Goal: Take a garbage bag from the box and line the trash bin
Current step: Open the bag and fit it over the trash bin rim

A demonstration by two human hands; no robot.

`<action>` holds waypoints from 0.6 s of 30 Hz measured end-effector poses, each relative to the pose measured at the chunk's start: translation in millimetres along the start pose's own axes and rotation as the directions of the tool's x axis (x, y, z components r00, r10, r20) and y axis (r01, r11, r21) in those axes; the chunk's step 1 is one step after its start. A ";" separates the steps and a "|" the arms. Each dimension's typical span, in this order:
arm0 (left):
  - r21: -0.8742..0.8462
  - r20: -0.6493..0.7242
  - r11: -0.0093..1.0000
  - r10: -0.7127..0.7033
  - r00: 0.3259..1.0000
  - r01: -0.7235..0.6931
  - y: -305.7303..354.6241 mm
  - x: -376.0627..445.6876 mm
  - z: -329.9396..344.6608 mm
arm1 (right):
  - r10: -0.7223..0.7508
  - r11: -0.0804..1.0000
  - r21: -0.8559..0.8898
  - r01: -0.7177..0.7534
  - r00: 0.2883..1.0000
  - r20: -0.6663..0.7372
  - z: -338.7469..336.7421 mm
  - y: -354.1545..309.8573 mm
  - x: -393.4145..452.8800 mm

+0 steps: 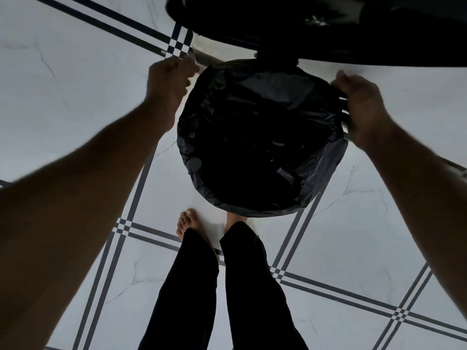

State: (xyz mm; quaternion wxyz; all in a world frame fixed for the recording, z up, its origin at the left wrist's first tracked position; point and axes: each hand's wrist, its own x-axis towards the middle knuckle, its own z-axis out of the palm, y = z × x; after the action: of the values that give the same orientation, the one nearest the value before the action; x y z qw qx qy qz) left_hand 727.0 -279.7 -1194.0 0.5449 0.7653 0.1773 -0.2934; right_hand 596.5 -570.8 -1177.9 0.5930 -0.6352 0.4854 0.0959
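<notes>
The floor [65, 72] is laid in large pale tiles with faint grey marble veining; dark double stripes [141, 193] run between the tiles and cross in small checkered squares [180, 45]; a dark, curved-edged object [379, 29], too shadowed to identify, overhangs the top of the view; the light is dim and cool.

Open floor [75, 72] either side; dark overhang [379, 29] above bin [252, 147].

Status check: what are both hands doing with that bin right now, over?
Right hand grips black bag at bin's right edge. Left hand curled at left edge, grip unclear. Dark object overhangs far side.
</notes>
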 end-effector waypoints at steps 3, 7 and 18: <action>-0.026 0.072 0.994 0.106 0.992 -0.104 -15.7 -24.2 -16.3 | -0.080 0.995 0.055 0.082 0.996 -0.034 -12.7 11.0 -23.6; -0.001 0.185 0.988 0.154 0.971 -0.156 -26.3 -39.7 -17.9 | -0.188 0.981 -0.030 0.191 0.979 0.075 -18.9 27.5 -42.7; 0.152 0.267 0.988 -0.078 0.960 0.037 -18.6 -15.7 -16.4 | 0.059 0.942 0.319 -0.105 0.987 0.151 -18.6 42.8 -18.1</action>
State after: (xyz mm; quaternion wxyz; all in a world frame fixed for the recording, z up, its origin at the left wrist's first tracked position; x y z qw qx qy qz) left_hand 708.2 -257.2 -1193.6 0.4979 0.7499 0.1010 -0.4238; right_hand 547.6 -570.0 -1188.3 0.7178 -0.4992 0.4782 0.0830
